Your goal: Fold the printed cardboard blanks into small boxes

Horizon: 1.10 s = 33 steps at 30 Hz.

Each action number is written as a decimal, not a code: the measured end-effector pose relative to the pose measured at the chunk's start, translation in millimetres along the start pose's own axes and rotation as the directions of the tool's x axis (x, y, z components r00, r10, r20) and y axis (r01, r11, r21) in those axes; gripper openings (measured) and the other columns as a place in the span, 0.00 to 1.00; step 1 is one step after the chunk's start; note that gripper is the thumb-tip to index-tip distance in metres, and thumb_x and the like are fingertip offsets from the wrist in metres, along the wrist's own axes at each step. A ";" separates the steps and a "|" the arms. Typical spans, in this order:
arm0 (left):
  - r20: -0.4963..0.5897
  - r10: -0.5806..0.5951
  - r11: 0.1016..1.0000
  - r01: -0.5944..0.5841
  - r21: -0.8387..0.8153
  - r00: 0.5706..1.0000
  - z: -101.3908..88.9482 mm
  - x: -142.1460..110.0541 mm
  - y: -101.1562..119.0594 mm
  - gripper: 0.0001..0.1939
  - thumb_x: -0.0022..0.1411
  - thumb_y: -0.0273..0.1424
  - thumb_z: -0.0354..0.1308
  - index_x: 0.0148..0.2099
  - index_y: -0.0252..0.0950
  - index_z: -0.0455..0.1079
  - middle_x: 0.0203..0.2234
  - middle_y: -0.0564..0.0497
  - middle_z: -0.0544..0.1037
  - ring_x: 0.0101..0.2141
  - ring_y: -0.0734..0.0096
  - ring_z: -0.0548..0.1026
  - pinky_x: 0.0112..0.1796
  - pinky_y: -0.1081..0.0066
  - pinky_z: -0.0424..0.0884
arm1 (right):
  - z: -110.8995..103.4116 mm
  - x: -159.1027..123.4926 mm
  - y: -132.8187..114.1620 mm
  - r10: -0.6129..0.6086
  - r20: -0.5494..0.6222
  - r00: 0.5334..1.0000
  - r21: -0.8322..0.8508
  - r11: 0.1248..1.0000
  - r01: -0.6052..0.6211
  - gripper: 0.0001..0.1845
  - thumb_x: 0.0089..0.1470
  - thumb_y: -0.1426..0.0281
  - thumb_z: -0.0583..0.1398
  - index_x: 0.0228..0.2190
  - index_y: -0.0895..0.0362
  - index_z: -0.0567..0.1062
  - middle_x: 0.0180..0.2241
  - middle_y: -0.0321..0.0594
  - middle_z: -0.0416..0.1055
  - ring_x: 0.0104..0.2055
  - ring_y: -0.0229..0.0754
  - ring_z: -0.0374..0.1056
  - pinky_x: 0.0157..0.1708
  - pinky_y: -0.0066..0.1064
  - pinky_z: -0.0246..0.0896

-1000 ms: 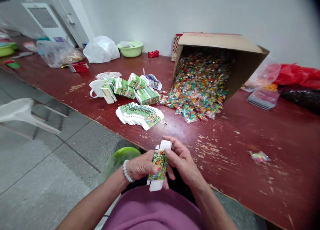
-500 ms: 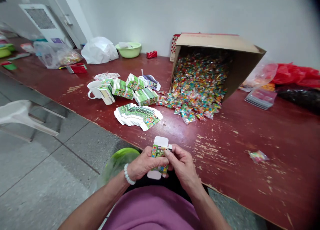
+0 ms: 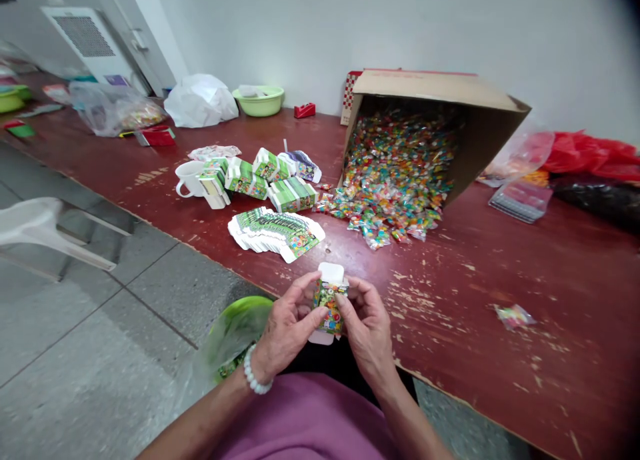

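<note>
A small printed carton (image 3: 330, 309), green with a colourful pattern, is held upright at the table's front edge. Its white end flaps stick out at top and bottom. My left hand (image 3: 295, 321) grips its left side, thumb on the front face. On the other side my right hand (image 3: 367, 323) holds it with thumb and bent fingers. Beyond them lies a fanned stack of flat cartons (image 3: 275, 232) on the table. Behind that are banded bundles of green cartons (image 3: 293, 195) and a white mug (image 3: 190, 179).
A cardboard box (image 3: 493, 123) on its side spills small wrapped candies (image 3: 380, 213) onto the red table (image 3: 450, 300). One candy packet (image 3: 514, 317) lies at right. A green lined bin (image 3: 233, 323) stands below the edge at left, with a white plastic stool (image 3: 55, 227) farther left.
Both hands have raised the carton slightly and turned it more upright. My left fingers have shifted from across its front to its left side, and its printed face shows more.
</note>
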<state>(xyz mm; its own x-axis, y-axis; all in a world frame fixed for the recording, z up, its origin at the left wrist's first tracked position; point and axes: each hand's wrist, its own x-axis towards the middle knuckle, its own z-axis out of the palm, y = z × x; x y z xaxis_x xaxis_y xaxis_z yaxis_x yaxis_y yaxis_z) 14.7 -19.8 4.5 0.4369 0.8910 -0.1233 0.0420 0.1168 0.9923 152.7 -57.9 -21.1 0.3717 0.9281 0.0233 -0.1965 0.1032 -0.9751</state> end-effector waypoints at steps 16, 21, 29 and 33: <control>0.193 -0.040 0.999 0.043 -0.015 0.980 -10.3 5.4 2.7 0.10 0.62 0.36 0.60 0.42 0.36 0.68 0.34 0.52 0.75 0.35 0.71 0.71 0.37 0.73 0.67 | -26.3 17.5 -7.6 0.256 0.189 0.948 0.083 0.958 -0.275 0.19 0.43 0.63 0.72 0.38 0.53 0.77 0.28 0.32 0.74 0.29 0.36 0.68 0.31 0.27 0.64; 0.130 -0.097 0.970 0.123 -0.210 0.987 -7.4 4.9 1.8 0.22 0.58 0.36 0.66 0.52 0.40 0.62 0.35 0.53 0.75 0.34 0.72 0.74 0.37 0.73 0.69 | -27.9 17.0 -12.0 0.146 0.259 0.955 -0.040 0.989 -0.140 0.11 0.50 0.62 0.68 0.29 0.56 0.78 0.28 0.36 0.74 0.30 0.38 0.68 0.30 0.28 0.64; 0.394 -0.397 0.743 0.543 -0.392 0.829 4.8 8.8 -15.9 0.31 0.66 0.54 0.45 0.58 0.37 0.64 0.24 0.51 0.74 0.16 0.70 0.73 0.18 0.72 0.69 | -27.5 13.6 -13.7 -0.069 0.323 0.944 -0.325 0.929 0.179 0.09 0.58 0.62 0.62 0.32 0.53 0.79 0.31 0.40 0.73 0.32 0.41 0.72 0.34 0.32 0.67; 0.349 -0.367 0.799 0.484 -0.356 0.862 9.1 11.0 -16.5 0.31 0.66 0.54 0.44 0.60 0.39 0.64 0.23 0.52 0.74 0.15 0.72 0.72 0.17 0.75 0.66 | -29.0 14.2 -15.0 -0.025 0.323 0.946 -0.316 0.939 0.133 0.10 0.58 0.61 0.62 0.31 0.54 0.78 0.32 0.40 0.75 0.25 0.38 0.71 0.29 0.32 0.68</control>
<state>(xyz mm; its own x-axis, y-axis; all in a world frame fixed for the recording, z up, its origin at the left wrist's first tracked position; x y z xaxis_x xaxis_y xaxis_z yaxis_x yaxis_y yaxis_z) 26.9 -15.9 -13.1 0.6745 0.5724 -0.4662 -0.0743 0.6810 0.7285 187.3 -56.7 -12.6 0.0636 0.9910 0.1175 0.1517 0.1068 -0.9826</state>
